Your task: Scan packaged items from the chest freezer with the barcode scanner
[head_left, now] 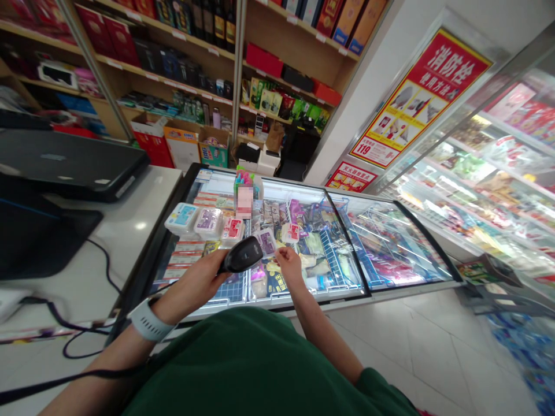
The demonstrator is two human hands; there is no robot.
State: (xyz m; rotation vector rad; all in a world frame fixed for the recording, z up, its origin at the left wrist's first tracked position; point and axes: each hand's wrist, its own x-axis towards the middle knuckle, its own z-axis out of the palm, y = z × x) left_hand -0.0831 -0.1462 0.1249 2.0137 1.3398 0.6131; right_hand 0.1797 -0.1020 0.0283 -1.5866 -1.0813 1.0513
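Our left palm and most of the handle it wraps are out of sight, and print on the packs is too small for us to read. A pixelated patch (244, 200) covers something pink beyond the tubs, and reflections on the chest freezer (349, 244) blur the frozen goods inside. At the lower edge, our green shirt (243, 364) is cut off.

Our left hand (213, 270) is wrapped around a black handheld scanner (243, 255), whose head points to the right. Just beyond that head lies a purple-labelled plastic pack (266, 241), between the scanner and our right hand (289, 264). Our right thumb and fingers are drawn together at the pack's near right corner; we cannot tell whether they pinch it. A red-labelled pack (293, 232) sits just past it, and a red-labelled tub (233, 229), a purple-labelled tub (208, 222) and a blue-labelled tub (182, 217) stand in a row to the left.
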